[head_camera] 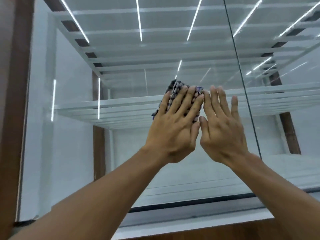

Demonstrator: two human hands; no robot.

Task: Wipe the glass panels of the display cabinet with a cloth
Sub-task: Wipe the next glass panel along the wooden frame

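As a person wipes the display cabinet, the left hand presses a checked cloth flat against the larger glass panel, about mid-height and level with a shelf inside. Its fingers lie spread and straight over the cloth rather than curled round it, probably to spread pressure across the whole pad of fabric. The right hand lies just beside it, fingers straight and close together, holding nothing. Its forefinger touches the cloth's right edge, and the hand appears to steady the person against the pane or help guide the stroke. Whether its palm meets the glass cannot be told.

By count, there are two hands and one cloth. Two glass panels are in view, meeting at a dark seam that runs down just right of the right hand; the second panel lies beyond it. One dark wooden frame borders the left side. Reflections multiply the shelves and bright light strips, so neither can be counted reliably. Judging by the cloth's position, the wipe is under way on the larger panel, and the panel past the seam has yet to be reached.
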